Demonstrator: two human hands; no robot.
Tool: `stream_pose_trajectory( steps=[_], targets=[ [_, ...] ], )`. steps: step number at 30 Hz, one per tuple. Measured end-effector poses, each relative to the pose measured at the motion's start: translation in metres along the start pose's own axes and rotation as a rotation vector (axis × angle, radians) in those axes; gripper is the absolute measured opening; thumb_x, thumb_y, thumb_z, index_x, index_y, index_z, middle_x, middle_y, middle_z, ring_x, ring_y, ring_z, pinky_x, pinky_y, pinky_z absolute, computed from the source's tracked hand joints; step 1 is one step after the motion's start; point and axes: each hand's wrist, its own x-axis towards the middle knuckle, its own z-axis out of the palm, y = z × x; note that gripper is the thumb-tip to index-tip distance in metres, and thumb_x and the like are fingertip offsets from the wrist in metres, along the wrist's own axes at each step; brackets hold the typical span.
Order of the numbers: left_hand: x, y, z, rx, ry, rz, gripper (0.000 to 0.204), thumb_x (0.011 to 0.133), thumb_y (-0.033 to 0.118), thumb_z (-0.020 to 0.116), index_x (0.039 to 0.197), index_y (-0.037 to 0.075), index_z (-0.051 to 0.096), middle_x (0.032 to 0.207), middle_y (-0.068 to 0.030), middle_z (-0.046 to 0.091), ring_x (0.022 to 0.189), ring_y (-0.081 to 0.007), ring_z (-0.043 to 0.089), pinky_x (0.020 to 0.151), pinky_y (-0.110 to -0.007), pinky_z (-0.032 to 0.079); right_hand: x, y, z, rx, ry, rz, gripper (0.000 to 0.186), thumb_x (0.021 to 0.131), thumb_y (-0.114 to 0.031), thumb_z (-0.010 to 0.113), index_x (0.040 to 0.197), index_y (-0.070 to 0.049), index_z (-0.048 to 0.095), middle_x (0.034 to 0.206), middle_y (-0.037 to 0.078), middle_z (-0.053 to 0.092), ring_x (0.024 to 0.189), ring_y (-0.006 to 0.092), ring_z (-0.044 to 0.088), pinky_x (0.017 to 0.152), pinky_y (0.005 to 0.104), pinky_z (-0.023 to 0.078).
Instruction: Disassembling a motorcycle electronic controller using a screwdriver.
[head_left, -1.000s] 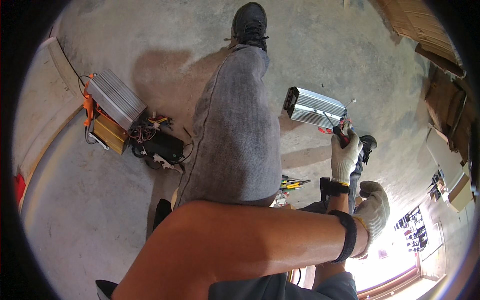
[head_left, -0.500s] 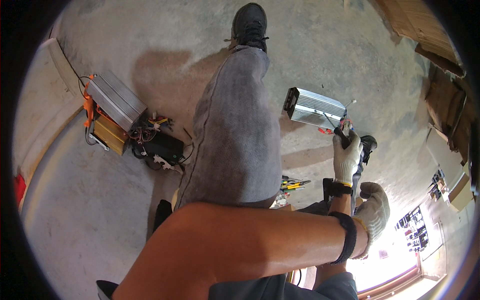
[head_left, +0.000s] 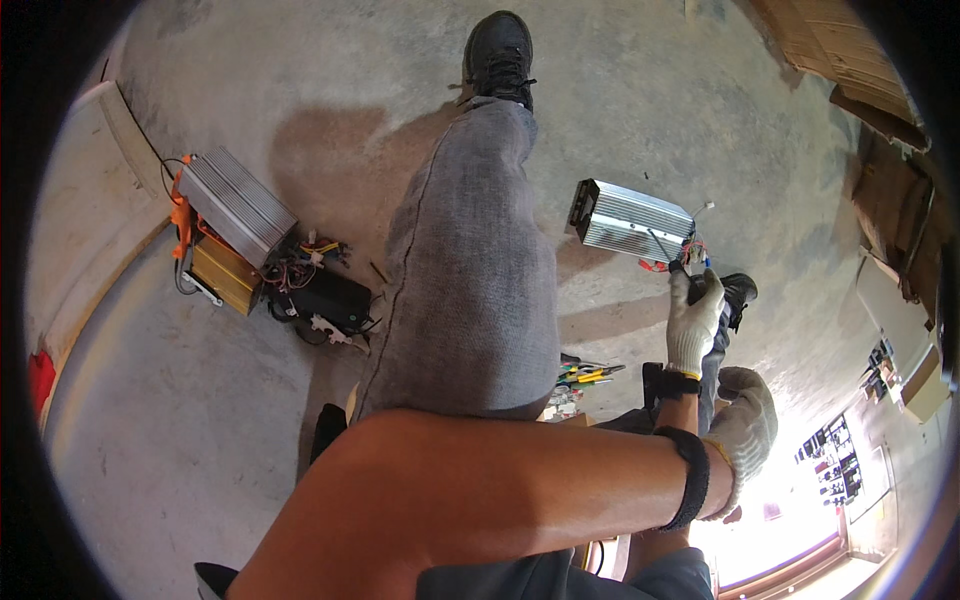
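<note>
- The right hand (head_left: 694,320), in a white knitted glove, is clamping its fingers around the dark handle of a screwdriver (head_left: 676,267); the fingers are standing together, without a gap.
- The shaft is pointing away from the person and a little to the left, over the near side of a silver finned case (head_left: 632,217); whether the tip is touching the metal, I cannot tell.
- This case is lying on the floor (head_left: 640,110), on the side toward the floor's right edge, and thin wires (head_left: 697,250) are coming from its right end, just beside the glove.
- The right forearm is reaching forward, wearing a black band at the wrist.
- The left hand (head_left: 748,430), also gloved, is keeping its fingers curled; whether they are holding something, I cannot tell.
- The left forearm (head_left: 540,470) is lying across and over the right forearm.
- Nearer to the floor's left edge, 1 more silver case (head_left: 238,205), 1 gold case (head_left: 224,272) and 1 black box (head_left: 325,298) are lying close together.
- Yellow-handled pliers (head_left: 590,376) are lying beside the bent leg.
</note>
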Motion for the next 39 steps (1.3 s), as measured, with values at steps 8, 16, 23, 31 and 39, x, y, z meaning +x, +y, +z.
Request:
stream_pose_trajectory(
  steps=[8, 16, 23, 31, 39],
  targets=[
    [-0.009, -0.001, 0.011, 1.725, 0.121, 0.3, 0.048, 0.108, 0.024, 0.048, 0.152, 0.011, 0.037, 0.155, -0.0167, 0.04, 0.147, -0.0269, 0.035, 0.127, -0.043, 0.022, 0.0, -0.006, -0.017, 0.001, -0.187, 0.101, 0.031, 0.101, -0.023, 0.06, 0.128, -0.009, 0.062, 0.113, 0.02, 0.069, 0.101, 0.0388, 0.068, 0.089, 0.046, 0.053],
    [-0.006, -0.003, 0.011, 1.174, 0.173, 0.074, 0.052, 0.107, 0.029, 0.053, 0.151, 0.007, 0.038, 0.15, -0.0165, 0.043, 0.146, -0.0252, 0.037, 0.126, -0.038, 0.024, 0.004, -0.02, -0.019, -0.086, -0.072, 0.129, 0.036, 0.099, -0.028, 0.061, 0.128, -0.007, 0.06, 0.111, 0.021, 0.07, 0.1, 0.0383, 0.069, 0.089, 0.0441, 0.053],
    [-0.015, -0.007, 0.001, 1.541, 0.009, 0.046, 0.052, 0.107, 0.024, 0.052, 0.152, 0.004, 0.035, 0.147, -0.0152, 0.046, 0.144, -0.0234, 0.04, 0.126, -0.037, 0.025, 0.011, 0.012, -0.027, -0.149, -0.219, -0.047, 0.035, 0.099, -0.028, 0.062, 0.128, -0.01, 0.061, 0.116, 0.02, 0.067, 0.107, 0.0405, 0.065, 0.09, 0.0472, 0.052],
    [-0.017, 0.009, 0.019, 2.039, -0.006, 0.263, 0.05, 0.107, 0.018, 0.052, 0.152, 0.005, 0.036, 0.149, -0.015, 0.046, 0.143, -0.025, 0.042, 0.125, -0.038, 0.028, 0.004, -0.035, -0.016, -0.141, -0.227, 0.294, 0.04, 0.102, -0.038, 0.058, 0.125, -0.006, 0.062, 0.121, 0.026, 0.067, 0.108, 0.0406, 0.066, 0.092, 0.0461, 0.052],
    [-0.021, -0.02, -0.002, 1.908, 0.088, 0.212, 0.05, 0.106, 0.023, 0.054, 0.151, 0.008, 0.039, 0.151, -0.0152, 0.045, 0.144, -0.0251, 0.041, 0.125, -0.04, 0.028, 0.01, 0.012, -0.018, -0.048, -0.178, -0.125, 0.03, 0.103, -0.025, 0.057, 0.124, -0.004, 0.062, 0.114, 0.017, 0.069, 0.1, 0.0342, 0.067, 0.089, 0.042, 0.052]
  ],
)
